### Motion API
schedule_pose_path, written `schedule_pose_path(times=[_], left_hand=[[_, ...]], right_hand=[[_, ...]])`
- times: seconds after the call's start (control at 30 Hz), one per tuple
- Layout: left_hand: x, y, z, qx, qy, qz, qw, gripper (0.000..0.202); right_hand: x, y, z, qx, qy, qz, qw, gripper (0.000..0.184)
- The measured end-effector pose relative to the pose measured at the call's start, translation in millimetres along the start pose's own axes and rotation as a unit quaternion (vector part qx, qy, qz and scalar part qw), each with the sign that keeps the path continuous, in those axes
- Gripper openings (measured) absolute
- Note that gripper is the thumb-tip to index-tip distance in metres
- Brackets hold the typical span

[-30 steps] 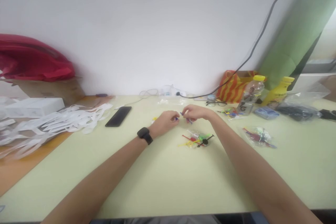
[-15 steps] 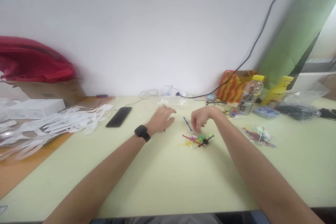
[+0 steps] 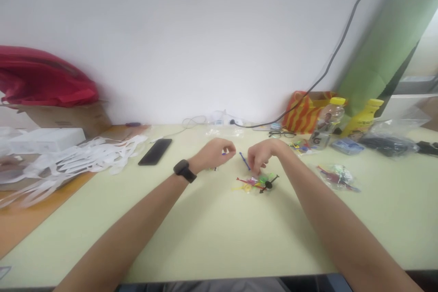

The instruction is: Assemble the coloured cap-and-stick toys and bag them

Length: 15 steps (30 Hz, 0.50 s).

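My left hand (image 3: pixel 215 153), a black watch (image 3: pixel 185 170) on its wrist, is closed in a pinch above the table. A small blue plastic piece (image 3: pixel 224 153) shows between its thumb and fingers. My right hand (image 3: pixel 262 154) bends down with its fingers drawn together at the back of a small heap of coloured plastic pieces (image 3: pixel 251 185); what its fingertips hold, if anything, is hidden. The heap has red, yellow, pink and green parts and a black stick with a round disc (image 3: pixel 268 185). A blue stick (image 3: pixel 244 161) lies between my hands.
A black phone (image 3: pixel 155 152) and a tangle of white strips (image 3: pixel 99 157) lie to the left. To the right are a bagged set of coloured parts (image 3: pixel 337 176), glasses (image 3: pixel 282 134), a clear bottle (image 3: pixel 326 123) and a yellow bottle (image 3: pixel 362 118). A grey cable (image 3: pixel 328 64) runs down the wall.
My left hand has closed from spread fingers into a pinch, with a blue piece now showing in it. My right hand has shifted slightly and stays at the heap.
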<state>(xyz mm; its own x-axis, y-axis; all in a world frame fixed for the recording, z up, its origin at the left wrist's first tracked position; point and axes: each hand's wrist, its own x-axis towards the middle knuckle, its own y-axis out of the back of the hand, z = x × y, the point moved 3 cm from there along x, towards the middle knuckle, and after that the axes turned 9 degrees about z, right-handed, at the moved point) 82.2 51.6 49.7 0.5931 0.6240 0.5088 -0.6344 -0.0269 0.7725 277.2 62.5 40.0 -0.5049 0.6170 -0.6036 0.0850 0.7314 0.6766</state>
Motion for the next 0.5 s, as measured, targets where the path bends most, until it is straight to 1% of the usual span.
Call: schedule_pose_path(times=[0.07,0.13,0.2,0.27,0.37,0.5], left_hand=[[-1,-3.8,14,-0.059,-0.003,-0.050,0.997,0.018],[-3,-9.7,28,-0.096,-0.010,-0.110,0.989,0.017],[-6,-16.4,38,-0.108,-0.006,-0.158,0.981,0.019],[-9,-23.4,43,-0.115,0.008,-0.195,0.974,0.022],[-14,-31.6,42,-0.130,0.030,-0.226,0.965,0.026],[-16,-35.9,37,-0.147,0.040,-0.230,0.961,0.025]], right_hand=[[0,-1,0,-0.008,0.005,0.001,1.000,0.037],[2,-3,-2,-0.015,0.013,-0.002,1.000,0.037],[7,-7,-4,-0.011,0.029,-0.011,0.999,0.037],[13,-11,-7,0.000,0.050,-0.027,0.998,0.041],[21,-16,-9,0.008,0.073,-0.041,0.996,0.048],[25,-20,-11,0.034,0.084,-0.050,0.995,0.045]])
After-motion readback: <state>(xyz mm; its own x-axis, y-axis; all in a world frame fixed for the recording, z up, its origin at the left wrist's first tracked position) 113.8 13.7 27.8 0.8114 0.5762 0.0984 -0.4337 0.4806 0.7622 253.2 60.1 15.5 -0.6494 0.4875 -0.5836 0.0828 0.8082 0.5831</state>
